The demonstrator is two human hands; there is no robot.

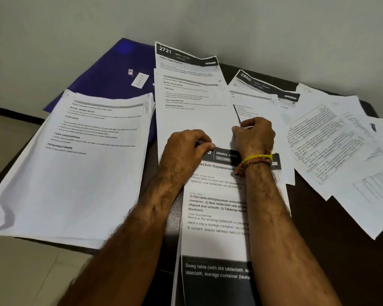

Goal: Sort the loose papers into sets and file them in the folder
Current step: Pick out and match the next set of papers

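Centrally on the dark bench (332, 250): a sheet (214, 208) headed "Dining Area", lying flat, the landmark for everything else. At its top edge, both hands, curled. Left hand (186, 149) with fingers bent, pinching something small and dark at the sheet's upper left corner; too small to identify. Right hand (255, 134) just beyond the sheet's top right, fingers closed round the edge of a white page (195, 120), with a yellow thread band (255, 160) at the wrist. Directly beyond the sheet, a clipped set headed "2721" (186, 69). Beyond and to the right, another headed "2886" (265, 87). Far right of the sheet, loose papers (332, 142) fanned and overlapping. Left of the sheet, a thick clipped stack (75, 164) overhanging the bench edge. Beyond that stack, left of "2721", a blue folder (111, 74), closed, partly under the stack.
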